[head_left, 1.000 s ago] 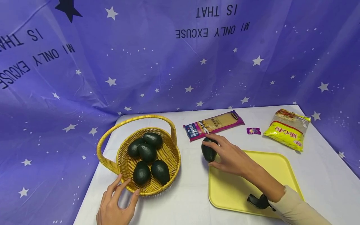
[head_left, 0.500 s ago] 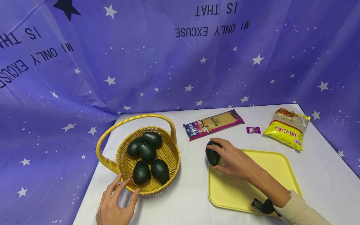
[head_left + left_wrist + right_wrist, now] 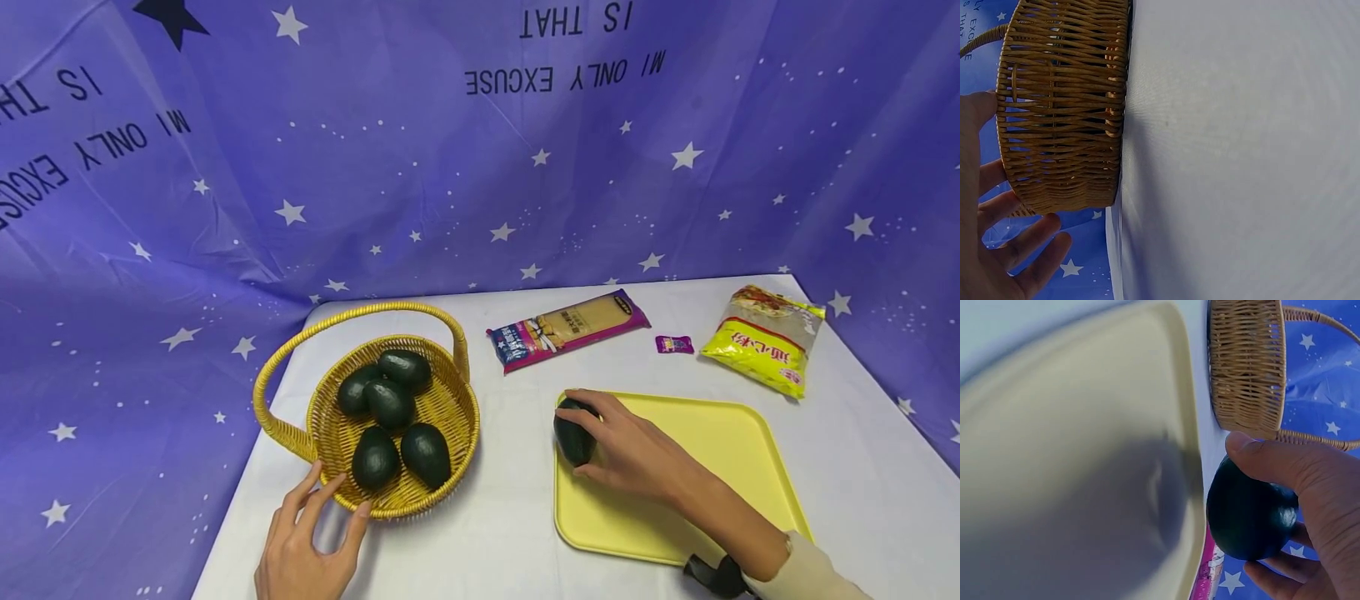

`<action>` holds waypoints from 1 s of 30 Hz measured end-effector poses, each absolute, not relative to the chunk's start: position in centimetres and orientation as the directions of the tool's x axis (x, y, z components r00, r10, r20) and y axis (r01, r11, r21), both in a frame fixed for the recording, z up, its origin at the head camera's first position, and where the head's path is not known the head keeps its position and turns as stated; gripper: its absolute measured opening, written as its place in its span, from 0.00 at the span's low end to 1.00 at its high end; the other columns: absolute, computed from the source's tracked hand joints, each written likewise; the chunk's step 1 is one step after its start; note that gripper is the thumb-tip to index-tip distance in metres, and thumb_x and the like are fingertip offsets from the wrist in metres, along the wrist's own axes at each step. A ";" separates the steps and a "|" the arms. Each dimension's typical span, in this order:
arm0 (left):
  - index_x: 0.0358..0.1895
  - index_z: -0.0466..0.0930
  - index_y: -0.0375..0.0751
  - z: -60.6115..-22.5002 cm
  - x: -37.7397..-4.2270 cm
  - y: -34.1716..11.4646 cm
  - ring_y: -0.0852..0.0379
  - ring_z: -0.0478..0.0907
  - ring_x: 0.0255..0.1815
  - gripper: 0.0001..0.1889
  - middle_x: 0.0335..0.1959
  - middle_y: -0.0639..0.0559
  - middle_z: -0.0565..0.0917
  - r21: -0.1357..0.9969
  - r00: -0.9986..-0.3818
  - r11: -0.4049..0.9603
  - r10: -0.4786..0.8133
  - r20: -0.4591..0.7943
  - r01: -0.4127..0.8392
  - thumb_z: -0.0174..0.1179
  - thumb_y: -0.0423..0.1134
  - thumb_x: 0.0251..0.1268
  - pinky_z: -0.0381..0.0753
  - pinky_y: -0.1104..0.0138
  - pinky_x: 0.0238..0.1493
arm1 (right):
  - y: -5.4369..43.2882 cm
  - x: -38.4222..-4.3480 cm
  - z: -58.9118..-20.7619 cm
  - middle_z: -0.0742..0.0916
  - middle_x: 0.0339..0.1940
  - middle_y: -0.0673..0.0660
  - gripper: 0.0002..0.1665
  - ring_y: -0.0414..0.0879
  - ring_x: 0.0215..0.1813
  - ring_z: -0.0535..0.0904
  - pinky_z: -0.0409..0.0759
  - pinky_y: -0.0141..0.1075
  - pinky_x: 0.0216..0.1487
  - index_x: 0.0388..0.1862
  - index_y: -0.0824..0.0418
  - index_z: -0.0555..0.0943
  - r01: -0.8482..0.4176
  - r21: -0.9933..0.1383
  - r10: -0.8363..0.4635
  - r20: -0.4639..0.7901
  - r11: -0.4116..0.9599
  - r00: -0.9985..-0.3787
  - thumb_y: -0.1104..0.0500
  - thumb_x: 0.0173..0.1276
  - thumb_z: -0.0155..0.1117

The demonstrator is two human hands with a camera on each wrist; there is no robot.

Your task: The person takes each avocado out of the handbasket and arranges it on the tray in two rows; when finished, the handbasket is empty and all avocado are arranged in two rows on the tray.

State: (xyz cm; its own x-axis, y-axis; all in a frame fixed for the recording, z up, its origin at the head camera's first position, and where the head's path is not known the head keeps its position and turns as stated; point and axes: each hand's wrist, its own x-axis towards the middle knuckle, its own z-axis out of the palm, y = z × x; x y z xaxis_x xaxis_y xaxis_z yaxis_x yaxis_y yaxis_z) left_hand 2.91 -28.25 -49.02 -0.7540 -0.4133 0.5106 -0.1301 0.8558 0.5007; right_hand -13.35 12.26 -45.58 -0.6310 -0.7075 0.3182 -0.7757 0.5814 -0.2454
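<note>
Over the upper left corner of the yellow tray point(image 3: 675, 533), my right hand point(image 3: 637, 454) grips a dark green avocado point(image 3: 573, 433) between thumb and fingers. The right wrist view shows this avocado point(image 3: 1250, 512) raised off the tray's surface, with a shadow on the tray below. My left hand point(image 3: 307, 533) rests its thumb and fingertips on the near left rim of a wicker basket point(image 3: 468, 442). In the left wrist view the fingers point(image 3: 1041, 244) are spread and fairly straight beside the basket wall point(image 3: 1066, 112). Inside the basket lie several more avocados point(image 3: 392, 404).
A flat purple-edged noodle packet point(image 3: 573, 329) lies behind the tray. Right of it are a small purple wrapped sweet point(image 3: 674, 344) and a yellow pasta bag point(image 3: 765, 342). The basket's tall handle point(image 3: 360, 312) arches up over its far left side. A starry purple cloth hangs behind the white table.
My right hand has carried the avocado a little right and nearer, from beyond the tray's edge to over its corner. The left hand stays at the basket rim.
</note>
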 end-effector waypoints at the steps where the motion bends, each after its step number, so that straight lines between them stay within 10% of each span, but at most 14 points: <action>1: 0.56 0.92 0.46 -49.0 2.9 -28.3 0.42 0.82 0.62 0.28 0.70 0.49 0.83 0.502 -0.756 0.855 -0.414 0.507 -0.131 0.85 0.49 0.50 0.84 0.41 0.51 | 12.3 -13.2 -45.7 0.78 0.75 0.63 0.49 0.58 0.73 0.77 0.88 0.49 0.60 0.71 0.56 0.80 -0.773 -0.245 -0.706 0.314 0.586 -0.635 0.47 0.52 0.92; 30: 0.57 0.91 0.46 -48.9 3.0 -28.3 0.43 0.82 0.62 0.28 0.72 0.53 0.82 0.505 -0.760 0.855 -0.403 0.510 -0.114 0.85 0.48 0.51 0.83 0.43 0.49 | 12.3 -7.8 -46.5 0.77 0.76 0.57 0.47 0.51 0.73 0.76 0.87 0.50 0.63 0.73 0.50 0.80 -0.709 -0.311 -0.700 0.160 0.633 -0.696 0.41 0.56 0.88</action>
